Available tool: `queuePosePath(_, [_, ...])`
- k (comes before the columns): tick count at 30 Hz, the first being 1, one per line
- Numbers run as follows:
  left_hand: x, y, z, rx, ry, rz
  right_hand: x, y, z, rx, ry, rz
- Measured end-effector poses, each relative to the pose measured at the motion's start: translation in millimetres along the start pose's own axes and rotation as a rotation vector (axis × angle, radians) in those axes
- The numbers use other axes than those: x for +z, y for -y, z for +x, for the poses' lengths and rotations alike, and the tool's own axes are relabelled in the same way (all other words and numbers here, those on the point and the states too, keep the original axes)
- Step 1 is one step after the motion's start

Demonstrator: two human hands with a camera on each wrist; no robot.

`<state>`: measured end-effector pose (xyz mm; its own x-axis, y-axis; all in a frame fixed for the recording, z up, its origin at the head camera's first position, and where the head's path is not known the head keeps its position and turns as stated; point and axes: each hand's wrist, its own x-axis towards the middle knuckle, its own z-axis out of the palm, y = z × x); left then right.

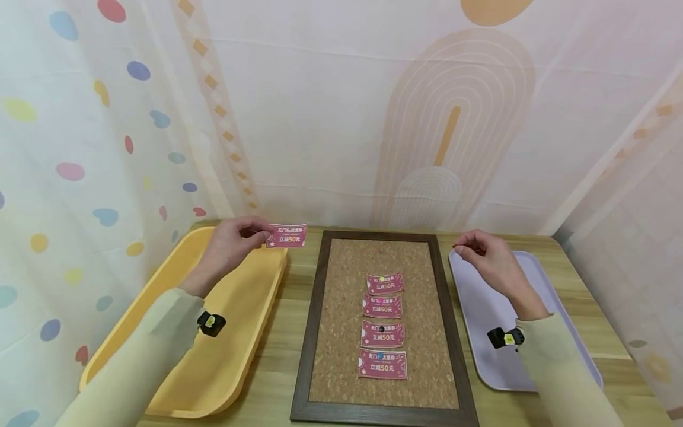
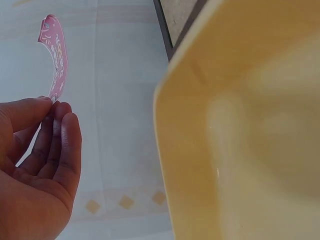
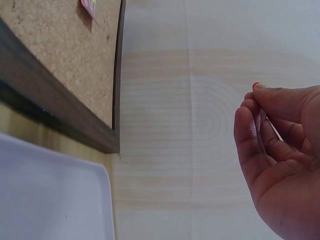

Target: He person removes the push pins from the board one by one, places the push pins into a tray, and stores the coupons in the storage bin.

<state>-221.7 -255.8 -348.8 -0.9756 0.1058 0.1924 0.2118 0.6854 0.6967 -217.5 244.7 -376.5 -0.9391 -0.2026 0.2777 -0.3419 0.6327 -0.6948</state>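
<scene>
In the head view my left hand (image 1: 229,246) pinches one end of a pink paper coupon (image 1: 288,236) above the far end of the yellow tray. The left wrist view shows this coupon (image 2: 59,60) bent into a curve, gripped between thumb and fingertips. My right hand (image 1: 488,261), over the lilac tray, pinches a small red pushpin (image 3: 256,85), mostly hidden by the fingertips. Between the hands lies a framed cork board (image 1: 341,261). Several matching coupons (image 1: 382,364) run down it in a column, each with a coloured pin at its upper middle.
On the left stands the yellow tray (image 1: 235,332), its raised rim beside the cork board. The lilac tray (image 1: 482,332) sits to the board's right. Wooden tabletop (image 1: 290,296) shows between them. A patterned curtain (image 1: 320,118) hangs along the back and sides.
</scene>
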Motion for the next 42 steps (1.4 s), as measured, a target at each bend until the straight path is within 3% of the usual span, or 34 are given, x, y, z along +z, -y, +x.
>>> queuePosePath(21, [-12.2, 45.3, -9.6, -0.066, 0.015, -0.034, -9.9, -33.0, -6.1, 0.029, 0.071, -0.036])
queuePosePath(30, [-10.7, 55.6, -9.3, -0.170, 0.053, -0.058, -14.2, -45.8, -9.1, 0.065, 0.101, -0.067])
queuePosePath(42, [-12.6, 83.9, -10.0, -0.232, 0.041, -0.102, -10.9, -60.2, -6.6, 0.102, 0.117, -0.035])
